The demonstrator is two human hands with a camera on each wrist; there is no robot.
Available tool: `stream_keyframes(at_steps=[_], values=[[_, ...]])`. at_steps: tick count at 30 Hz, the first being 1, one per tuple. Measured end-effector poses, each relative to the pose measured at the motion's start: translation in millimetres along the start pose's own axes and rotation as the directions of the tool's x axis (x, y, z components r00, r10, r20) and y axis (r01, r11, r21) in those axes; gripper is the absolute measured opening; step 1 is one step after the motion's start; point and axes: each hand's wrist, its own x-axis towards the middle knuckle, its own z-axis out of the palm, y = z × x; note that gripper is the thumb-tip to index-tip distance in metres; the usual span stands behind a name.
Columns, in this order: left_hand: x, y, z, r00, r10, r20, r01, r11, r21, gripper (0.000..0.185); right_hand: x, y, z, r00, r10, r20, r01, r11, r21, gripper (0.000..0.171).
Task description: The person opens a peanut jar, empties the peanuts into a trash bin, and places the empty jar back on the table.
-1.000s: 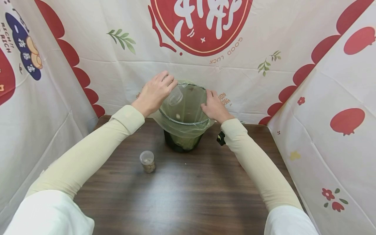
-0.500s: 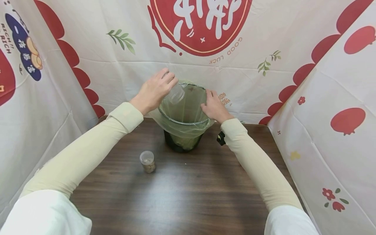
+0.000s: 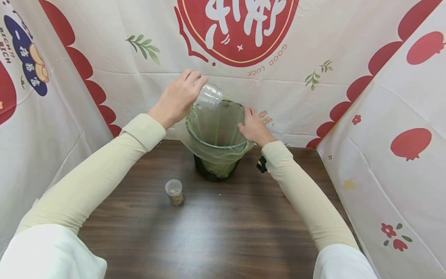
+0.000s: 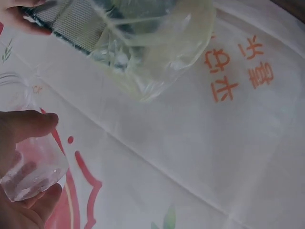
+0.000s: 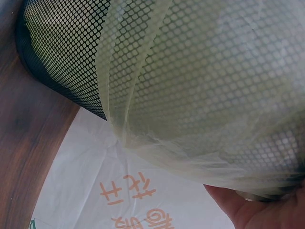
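Observation:
My left hand (image 3: 177, 97) grips a clear plastic jar (image 3: 209, 95), tipped mouth-down over the far left rim of a dark mesh bin (image 3: 216, 168) lined with a pale green bag (image 3: 214, 128). In the left wrist view the thumb and fingers curl round the clear jar (image 4: 31, 167), which looks empty. My right hand (image 3: 253, 126) holds the bin's right rim over the bag; the right wrist view shows the mesh bin (image 5: 71, 57) close up with my palm (image 5: 257, 210) under its rim. A second small jar (image 3: 174, 192) with a clear lid stands on the table.
The bin stands at the back of a dark wooden table (image 3: 223, 228). Printed white and red cloth (image 3: 244, 58) hangs close behind and on both sides. A small black object (image 3: 262, 164) lies by my right forearm.
My left hand has lifted the clear jar up and slightly back, from inside the bin's mouth to above its far left rim. The right hand has stayed on the rim.

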Motion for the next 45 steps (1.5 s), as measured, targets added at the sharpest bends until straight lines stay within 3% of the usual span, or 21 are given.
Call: stream_keyframes(at_steps=[11, 18, 33, 39, 45], values=[[-21.5, 6.7, 28.7, 0.996, 0.043, 0.074, -0.047, 0.998, 0.05, 0.041, -1, 0, -1, 1.0, -0.005, 0.008, 0.005, 1.0, -0.001, 0.078], [-25.5, 7.1, 35.3, 0.995, 0.057, 0.078, -0.063, 0.996, 0.07, 0.042, -2, 2, -2, 1.0, -0.016, -0.008, 0.015, 1.0, -0.01, 0.078], [-18.2, 0.7, 22.9, 0.996, 0.064, 0.056, -0.069, 0.994, 0.082, 0.044, -1, 2, 0, 1.0, -0.014, -0.006, 0.014, 1.0, -0.012, 0.077], [-11.0, -3.5, 9.4, 0.999, 0.012, 0.045, -0.014, 0.999, 0.038, 0.049, -1, 1, 0, 1.0, -0.015, -0.005, 0.015, 1.0, -0.014, 0.078], [-5.4, -5.8, -2.2, 0.995, -0.09, 0.041, 0.093, 0.992, -0.086, 0.051, 0, 0, 0, 1.0, -0.003, -0.002, 0.003, 1.0, -0.02, 0.078]])
